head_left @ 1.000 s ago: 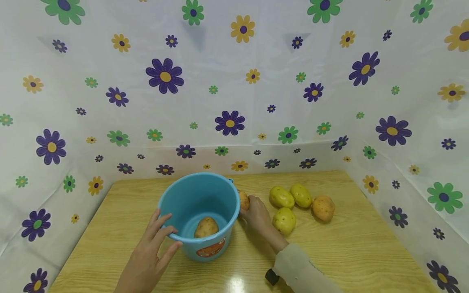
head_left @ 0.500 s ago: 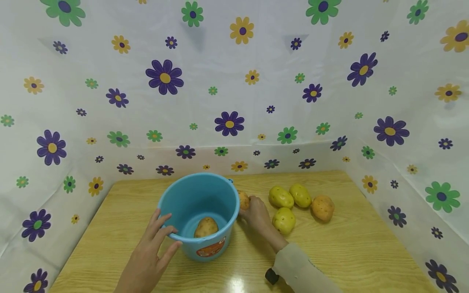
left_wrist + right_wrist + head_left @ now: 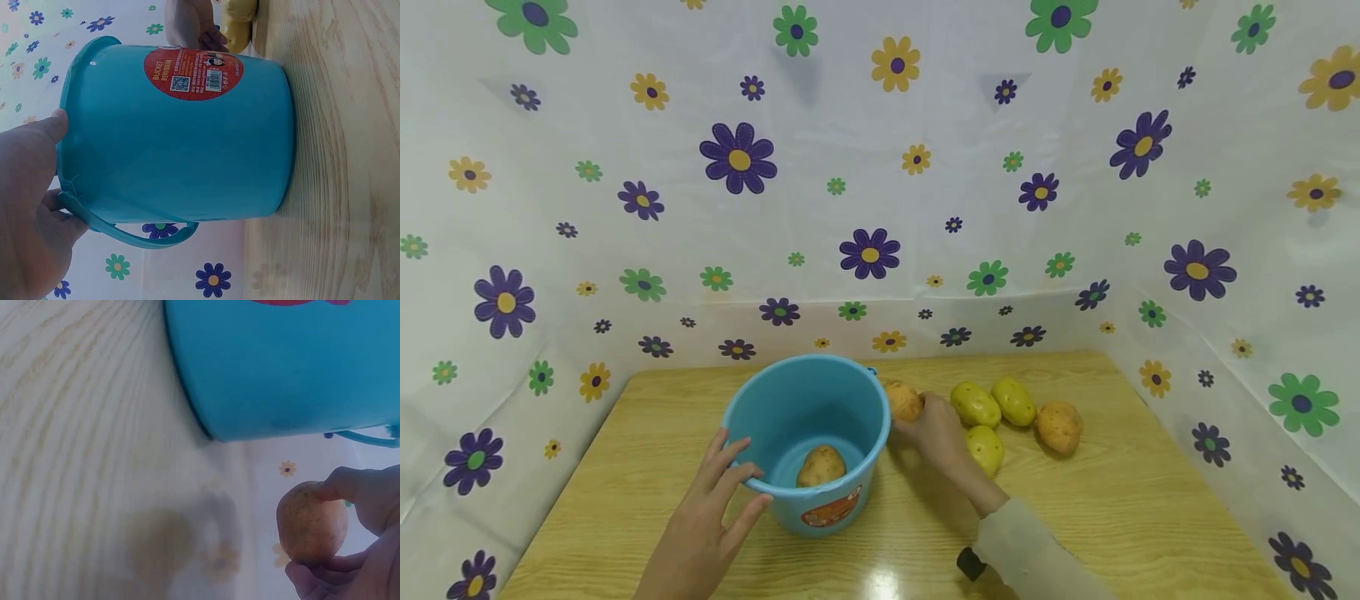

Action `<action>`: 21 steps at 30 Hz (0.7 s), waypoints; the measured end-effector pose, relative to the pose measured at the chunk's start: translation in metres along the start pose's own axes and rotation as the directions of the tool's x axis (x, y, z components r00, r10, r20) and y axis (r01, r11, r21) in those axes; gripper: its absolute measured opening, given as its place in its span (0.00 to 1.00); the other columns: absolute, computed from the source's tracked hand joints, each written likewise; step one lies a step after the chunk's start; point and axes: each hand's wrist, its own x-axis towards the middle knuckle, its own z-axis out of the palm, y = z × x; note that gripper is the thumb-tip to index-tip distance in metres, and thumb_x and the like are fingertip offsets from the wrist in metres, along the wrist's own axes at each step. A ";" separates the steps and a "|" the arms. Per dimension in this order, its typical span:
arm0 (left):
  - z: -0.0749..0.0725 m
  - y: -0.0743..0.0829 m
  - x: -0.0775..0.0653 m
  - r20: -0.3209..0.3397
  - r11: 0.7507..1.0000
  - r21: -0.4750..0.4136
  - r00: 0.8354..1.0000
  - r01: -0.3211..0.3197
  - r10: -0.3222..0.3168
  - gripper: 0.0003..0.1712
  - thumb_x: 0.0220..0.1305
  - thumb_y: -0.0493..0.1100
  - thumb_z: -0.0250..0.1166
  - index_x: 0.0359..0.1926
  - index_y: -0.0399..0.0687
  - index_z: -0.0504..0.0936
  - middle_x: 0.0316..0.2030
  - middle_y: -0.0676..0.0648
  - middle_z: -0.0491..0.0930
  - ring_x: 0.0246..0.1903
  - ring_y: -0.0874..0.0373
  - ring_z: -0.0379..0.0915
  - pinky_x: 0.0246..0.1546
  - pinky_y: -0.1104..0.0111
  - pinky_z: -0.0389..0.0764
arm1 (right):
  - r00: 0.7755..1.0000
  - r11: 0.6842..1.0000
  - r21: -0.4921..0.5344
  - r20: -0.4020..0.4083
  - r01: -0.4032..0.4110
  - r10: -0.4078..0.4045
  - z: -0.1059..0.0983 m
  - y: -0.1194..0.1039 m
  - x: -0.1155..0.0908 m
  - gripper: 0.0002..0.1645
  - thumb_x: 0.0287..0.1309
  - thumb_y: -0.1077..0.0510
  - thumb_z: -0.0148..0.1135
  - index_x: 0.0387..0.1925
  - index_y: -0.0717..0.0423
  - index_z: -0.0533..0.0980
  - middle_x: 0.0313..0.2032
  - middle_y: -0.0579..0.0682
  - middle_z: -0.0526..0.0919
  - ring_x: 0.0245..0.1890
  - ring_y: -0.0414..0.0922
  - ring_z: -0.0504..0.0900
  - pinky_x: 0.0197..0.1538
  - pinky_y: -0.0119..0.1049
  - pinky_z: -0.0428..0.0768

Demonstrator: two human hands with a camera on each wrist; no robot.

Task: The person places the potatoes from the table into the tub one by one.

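Note:
A blue bucket [image 3: 808, 400] stands upright on the wooden table, with one brown potato [image 3: 822, 467] lying inside. My left hand [image 3: 703, 525] holds the bucket's near left rim, fingers over the edge and thumb outside, by the handle [image 3: 134, 236] in the left wrist view. To the right of the bucket, my right hand [image 3: 936, 429] grips another brown potato [image 3: 311, 523] between thumb and fingers. In the right wrist view that potato is raised off the table, its shadow below. Right of this hand lie three yellow-green potatoes [image 3: 976, 406] and a brown potato [image 3: 1060, 428].
The table [image 3: 1120, 500] is enclosed at the back and both sides by white sheeting [image 3: 820, 250] printed with flowers. A red label [image 3: 194, 74] is on the bucket's outer wall. A small black object [image 3: 972, 564] sits at the right sleeve.
My right hand has shifted a little to the right and up with the potato, so more of it shows beside the bucket. The left hand and the bucket have stayed put.

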 end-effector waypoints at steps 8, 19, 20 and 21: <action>0.000 0.000 0.000 -0.008 1.000 -0.006 1.000 -0.008 0.008 0.18 0.62 0.41 0.76 0.49 0.52 0.80 0.69 0.42 0.71 0.75 0.32 0.52 0.54 0.33 0.76 | 0.999 0.999 0.022 -0.013 0.039 -0.039 -0.027 -0.007 0.001 0.35 0.54 0.56 0.77 0.56 0.75 0.75 0.45 0.64 0.85 0.37 0.50 0.83 0.40 0.43 0.88; 0.001 -0.001 0.000 -0.006 1.000 0.002 1.000 0.006 -0.006 0.17 0.62 0.42 0.76 0.49 0.51 0.79 0.68 0.42 0.71 0.75 0.31 0.53 0.54 0.32 0.75 | 0.998 0.998 -0.035 -0.036 0.059 -0.060 -0.061 -0.025 0.003 0.36 0.54 0.52 0.76 0.57 0.73 0.76 0.45 0.63 0.85 0.36 0.50 0.83 0.39 0.43 0.87; 0.001 -0.001 0.000 -0.006 1.000 0.000 1.000 0.004 -0.004 0.17 0.62 0.42 0.76 0.49 0.51 0.79 0.68 0.41 0.70 0.75 0.31 0.52 0.54 0.32 0.75 | 0.997 0.997 -0.037 -0.035 0.061 -0.062 -0.064 -0.027 0.003 0.36 0.54 0.52 0.75 0.57 0.72 0.76 0.45 0.63 0.85 0.36 0.49 0.82 0.39 0.42 0.87; 0.001 -0.001 0.000 -0.005 1.000 -0.001 1.000 0.003 -0.003 0.17 0.62 0.42 0.76 0.49 0.51 0.79 0.68 0.41 0.70 0.75 0.31 0.52 0.54 0.32 0.75 | 0.997 0.997 -0.036 -0.034 0.064 -0.066 -0.067 -0.029 0.003 0.35 0.55 0.52 0.75 0.57 0.72 0.76 0.44 0.62 0.86 0.35 0.49 0.82 0.38 0.42 0.87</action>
